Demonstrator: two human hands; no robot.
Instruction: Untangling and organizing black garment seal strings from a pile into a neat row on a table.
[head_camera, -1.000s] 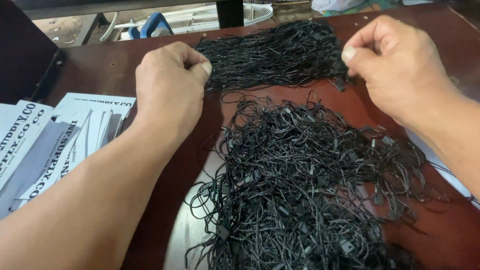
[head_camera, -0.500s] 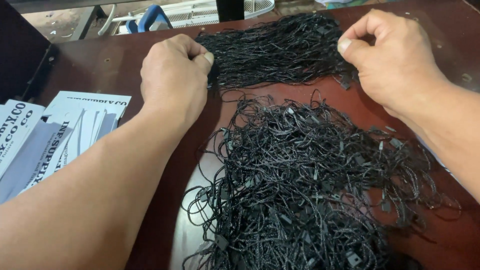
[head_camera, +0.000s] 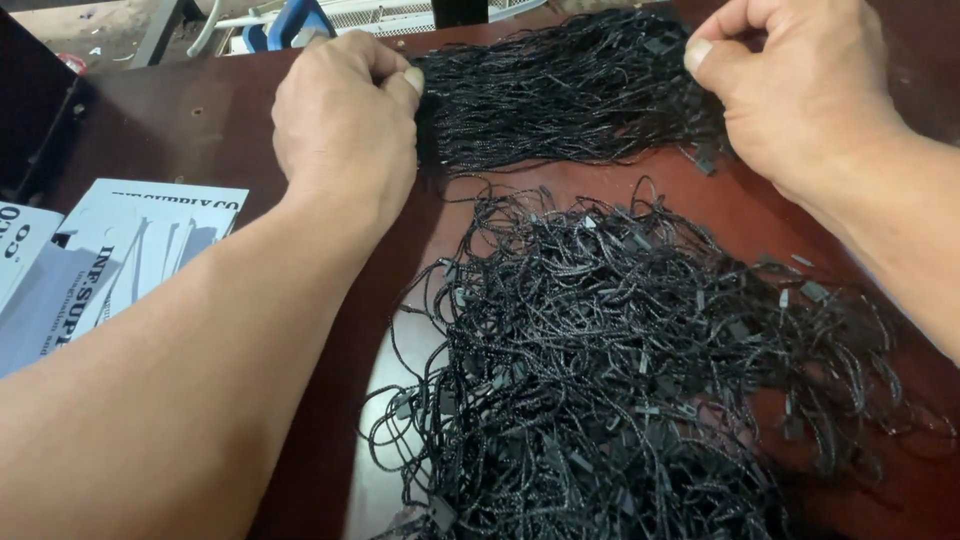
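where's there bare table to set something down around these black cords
Bare tabletop lies left of the left hand, above the printed cards. A narrow strip runs between the straightened cord bundle and the tangled cord pile. The centre and right, under the right hand, are crowded.

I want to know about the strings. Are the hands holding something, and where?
Both hold the straightened bundle of black strings: the left hand pinches its left end, the right hand its right end.
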